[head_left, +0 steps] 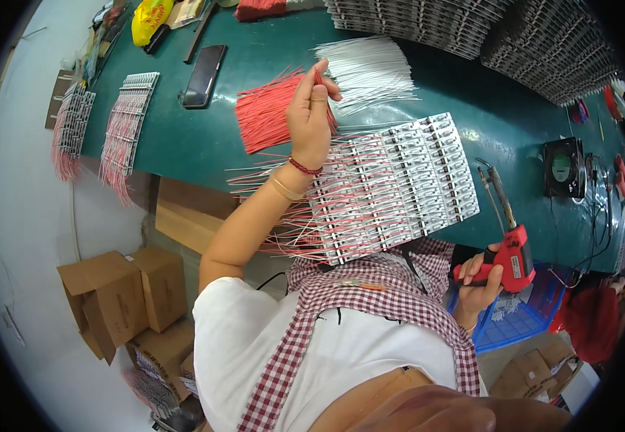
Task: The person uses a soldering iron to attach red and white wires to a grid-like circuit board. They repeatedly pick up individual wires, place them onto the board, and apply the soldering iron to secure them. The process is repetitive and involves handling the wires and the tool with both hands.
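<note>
My left hand (311, 115) is raised over the inner edge of a pile of red wires (265, 111), its fingers closed. A bit of red shows between thumb and fingers, seemingly red wires. A pile of white wires (370, 72) lies just beyond it. Below sits a panel of small white circuit boards (399, 183) in rows, with red and white wires sticking out at its left side. My right hand (481, 281) grips a red soldering gun (517, 263) by its handle. The gun points up and away, to the right of the panel and apart from it.
On the green table (204, 140) lie a black phone (204, 75) and wired panels (131, 108) at the left. Stacked panels (427, 21) stand at the back. A small black fan (563, 167) is at right. A blue basket (514, 324) and cardboard boxes (111, 295) sit below table level.
</note>
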